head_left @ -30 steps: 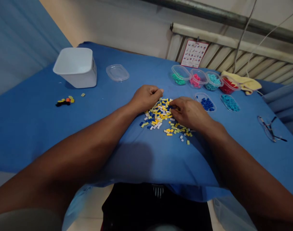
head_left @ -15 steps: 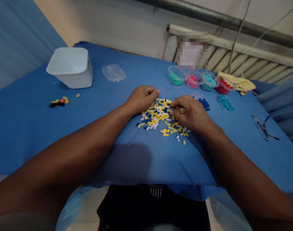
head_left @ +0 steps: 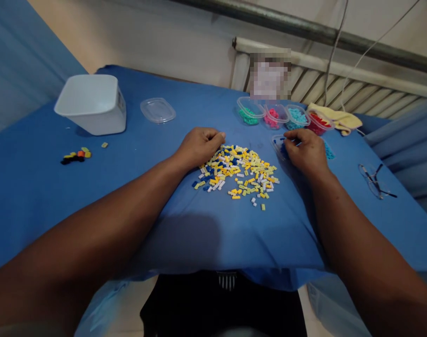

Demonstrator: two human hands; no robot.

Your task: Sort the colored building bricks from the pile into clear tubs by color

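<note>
My left hand (head_left: 201, 147) rests at the upper left edge of a loose pile of small toy building bricks (head_left: 243, 168), yellow, pale green, white and dark blue. Its fingers are curled closed, and whatever is in them is hidden. Over a shallow clear plastic container (head_left: 277, 150) with dark blue bricks hovers my right hand (head_left: 308, 152). Thumb and fingertips are drawn together there; I cannot make out anything between them. This hand partly covers the container and a batch of turquoise bricks (head_left: 329, 150) to its right.
Clear tubs hold green bricks (head_left: 248, 117), pink bricks (head_left: 274, 119), light blue bricks (head_left: 298, 119) and red bricks (head_left: 319, 122). A yellow cloth (head_left: 340, 120) and eyeglasses (head_left: 375, 182) lie right. Leftward are a white bin (head_left: 90, 105), a clear lid (head_left: 158, 111) and a small brick cluster (head_left: 76, 155).
My right hand has moved from the brick pile up and right to the container of dark blue bricks. My left hand stays by the pile. The view has shifted slightly.
</note>
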